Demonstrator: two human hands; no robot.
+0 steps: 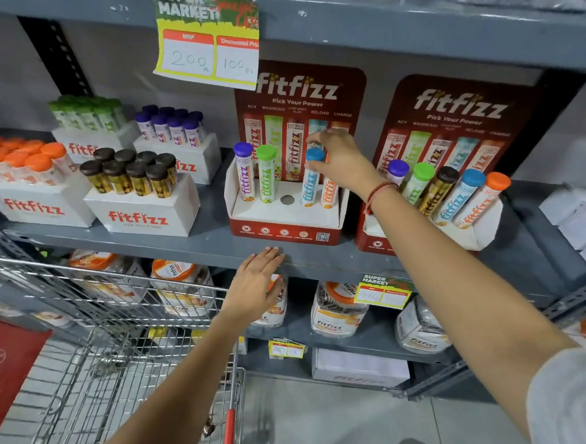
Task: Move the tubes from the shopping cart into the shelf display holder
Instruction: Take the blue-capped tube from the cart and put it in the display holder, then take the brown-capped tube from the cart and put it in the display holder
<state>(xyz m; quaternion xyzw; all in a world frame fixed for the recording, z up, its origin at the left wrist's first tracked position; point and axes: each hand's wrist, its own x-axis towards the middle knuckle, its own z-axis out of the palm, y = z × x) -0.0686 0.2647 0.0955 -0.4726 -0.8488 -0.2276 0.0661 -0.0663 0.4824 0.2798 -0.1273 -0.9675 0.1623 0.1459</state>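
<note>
- Right hand (337,157): arm stretched up and forward from lower right, red thread at the wrist. Fingers loosely curled around the cap of the blue-capped tube (311,177); thumb touches just under the cap, fingertips arch over it. Firm grip or light touch: cannot tell.
- Blue-capped tube stands upright in the display holder (286,218), fourth slot from the left.
- Same holder: purple-capped tube (245,171) and green-capped tube (267,173) upright in the first two slots; the middle hole is open; an orange tube (328,193) sits right of the blue one, its top hidden behind the hand.
- Left hand (258,283): below the holder, palm down, fingers spread flat and holding nothing, fingertips at the front lip of the grey shelf (197,248).
- Shopping cart (96,340): wire basket, lower left of the holder, under the left forearm.
- Second holder (470,224), right of the first, filled with five tilted tubes.
- White boxes (143,213) of capped tubes stand left of the holder; a price tag (207,41) hangs above it.
</note>
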